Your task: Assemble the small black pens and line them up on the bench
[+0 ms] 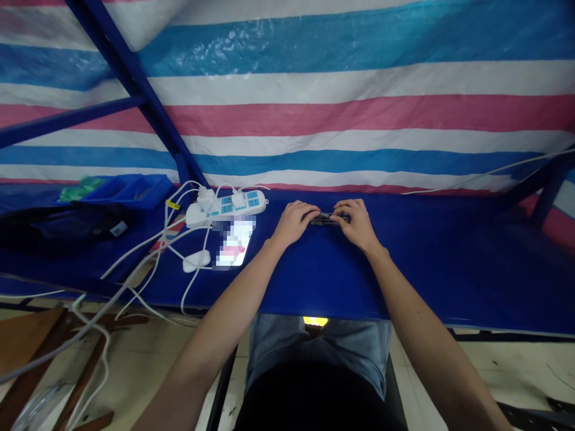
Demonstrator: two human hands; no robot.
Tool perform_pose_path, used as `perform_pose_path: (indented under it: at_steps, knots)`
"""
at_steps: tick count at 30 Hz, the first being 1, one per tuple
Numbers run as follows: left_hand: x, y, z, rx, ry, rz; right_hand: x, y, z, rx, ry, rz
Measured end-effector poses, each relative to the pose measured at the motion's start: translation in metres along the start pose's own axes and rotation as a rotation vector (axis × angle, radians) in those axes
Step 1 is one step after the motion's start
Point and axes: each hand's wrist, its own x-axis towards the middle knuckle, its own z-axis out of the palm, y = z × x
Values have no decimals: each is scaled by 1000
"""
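Note:
A small, dark, slim object (322, 219) with thin shiny strips lies sideways between my hands, just over the blue table; its kind is too small to make out. My left hand (296, 220) closes its thumb and fingers on the left end. On the right end, the bent fingers and thumb of my right hand (353, 220) close in a pinch. Both ends of the object are partly hidden by my fingers.
Left of my hands lie a white power strip (256, 206) with plugs, a lit phone (234, 242), a white adapter (196, 261) and tangled white cables. Further left are blue bins (153, 190) and a black cloth item (67, 224). A blue metal post (157, 120) rises before striped sheeting.

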Motion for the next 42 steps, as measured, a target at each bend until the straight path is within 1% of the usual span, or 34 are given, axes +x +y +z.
perform_pose_path:
  at_steps: [2, 4, 8, 13, 17, 23, 28, 35, 42]
  knots:
    - [0, 0, 1, 9, 13, 4, 1, -1, -3, 2, -11, 17]
    - [0, -1, 2, 22, 25, 7, 2, -3, -3, 8, -69, 34]
    - [-1, -2, 1, 37, 62, 16, 1, -3, 2, -69, -169, -19]
    - [-1, 1, 0, 15, 17, 22, 1, -4, 4, -174, -200, -53]
    - [1, 4, 0, 12, 0, -8, 1, -7, 2, -191, -202, -49]
    - [2, -2, 3, 82, 16, -55, 0, -12, 7, -179, -215, -52]
    - [1, -3, 4, 148, -29, -57, 0, -15, 7, -179, -184, -57]
    - [1, -6, 4, 99, -55, -85, -1, -19, 6, -234, -162, -116]
    - [1, -4, 1, 119, -80, -153, -2, -25, 7, -329, -150, -123]
